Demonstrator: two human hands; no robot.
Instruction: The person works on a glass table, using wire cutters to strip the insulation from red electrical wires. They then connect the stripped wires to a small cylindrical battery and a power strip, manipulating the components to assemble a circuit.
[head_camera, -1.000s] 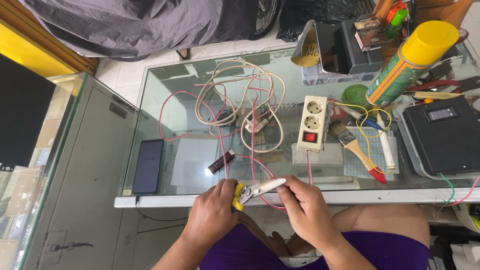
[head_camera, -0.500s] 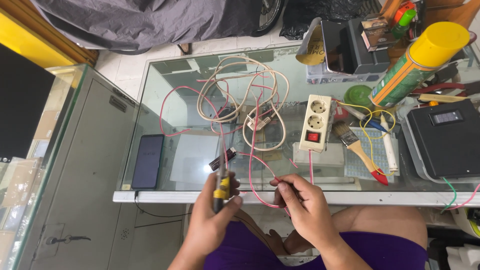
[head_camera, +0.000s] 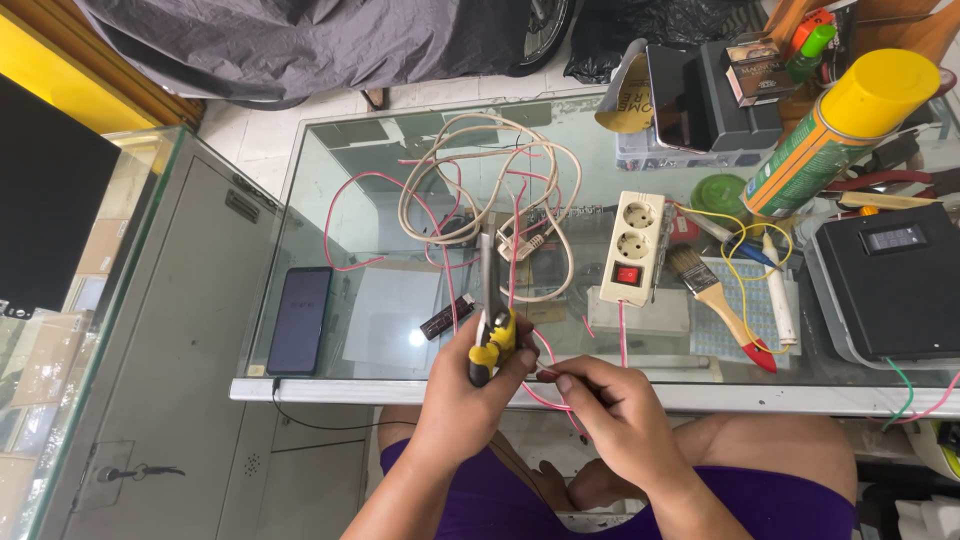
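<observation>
A dark phone (head_camera: 298, 319) lies flat on the glass table (head_camera: 330, 200) at the far left. Your left hand (head_camera: 468, 392) is wrapped tight around the yellow handles of a pair of pliers (head_camera: 489, 310), whose metal nose points away from you over the table edge (toward the coil of cream cable (head_camera: 470, 190)). Just beside it, your right hand (head_camera: 612, 415) pinches a thin pink wire (head_camera: 540, 375) between thumb and fingertips, near the pliers' handles. Farther right sit a white power strip (head_camera: 634, 243), a paintbrush (head_camera: 718, 300) and a spray can (head_camera: 835, 135).
</observation>
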